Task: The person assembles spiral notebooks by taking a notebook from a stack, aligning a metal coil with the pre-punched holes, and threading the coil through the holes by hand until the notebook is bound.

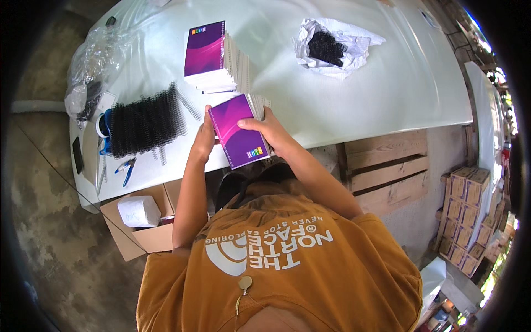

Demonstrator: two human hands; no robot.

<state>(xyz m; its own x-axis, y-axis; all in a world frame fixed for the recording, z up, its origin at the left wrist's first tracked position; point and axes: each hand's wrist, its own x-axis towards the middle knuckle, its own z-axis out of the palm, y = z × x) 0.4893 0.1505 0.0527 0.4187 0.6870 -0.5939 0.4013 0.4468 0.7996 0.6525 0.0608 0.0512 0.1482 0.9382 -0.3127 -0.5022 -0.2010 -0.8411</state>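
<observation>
Head view: both hands are engaged on one thick pile of booklets [235, 141], purple-covered, held tilted above the table's near edge, in front of the torso. Left hand [203, 138] grasps the pile along its left edge, thumb toward the top corner. Right hand [271, 131] clasps it from the right, thumb laid flat on the top cover; its other fingers are mostly hidden.

Just beyond the held pile, a stack [204, 52] of similar booklets stands on the table [398, 105]. Left of the hands lies a dense row of black coils [146, 122]; a loose coil [189, 105] lies between this row and the held pile. Pliers [128, 172] with blue handles rest near the table's front edge. A clear bag [99, 52] occupies the far left corner. Farther right, an open white sack [354, 52] contains black material. Below the table's left end, an open carton [124, 235] contains a white package [138, 211].
</observation>
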